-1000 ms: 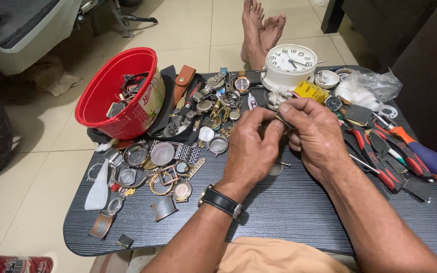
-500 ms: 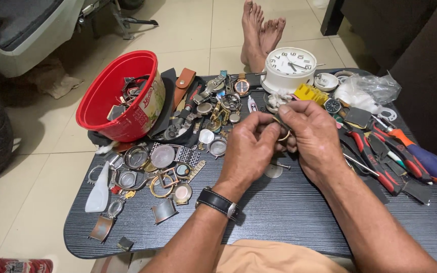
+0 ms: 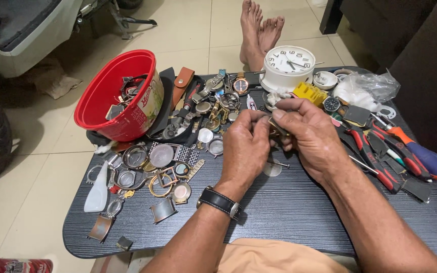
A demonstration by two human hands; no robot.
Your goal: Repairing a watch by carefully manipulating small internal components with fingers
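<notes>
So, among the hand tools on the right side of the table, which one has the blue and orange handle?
The screwdriver at the far right edge of the table. Its thick handle is blue with orange ends, whereas the pliers beside it have red and black grips.

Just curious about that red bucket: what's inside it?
The red bucket holds watch parts: dark straps and metal pieces near its right wall. Its tilted near wall hides whatever lies deeper, so the rest cannot be seen.

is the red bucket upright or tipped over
Tipped: the red bucket leans on its side, mouth facing the camera, watch parts visible inside.
</notes>
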